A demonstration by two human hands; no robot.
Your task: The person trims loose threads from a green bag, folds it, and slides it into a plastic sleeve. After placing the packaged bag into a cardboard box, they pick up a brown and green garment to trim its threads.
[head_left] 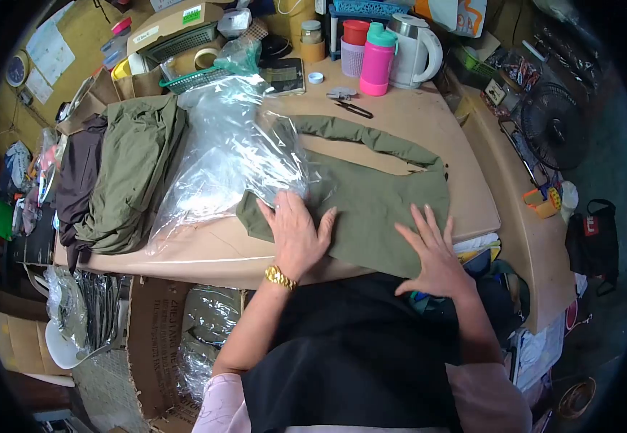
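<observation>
Your worktable (400, 115) is a tan board crowded along its far edge, in a cluttered workshop with cartons and bags on the floor around it. You have both hands laid flat on an olive green garment (371, 198) spread near the table's front edge. Your left hand (295, 231) presses its left end, fingers splayed, gripping nothing; a gold watch (280, 277) sits on that wrist. Your right hand (435, 252) rests open-palmed on the lower right part of the cloth, also closed on nothing. That flat pressure looks meant to hold the fabric smooth and still. A long sleeve or strap runs from the garment toward the back of the table.

Just beside your left hand, a clear plastic bag (227, 155) lies crumpled, its edge overlapping the garment; it appears empty, though glare makes that hard to confirm. Left of it sits a stack of folded clothes (122, 173), olive over a darker piece. Farther back stand a pink bottle (377, 61), a white electric kettle (416, 50) and small scissors (353, 108).
</observation>
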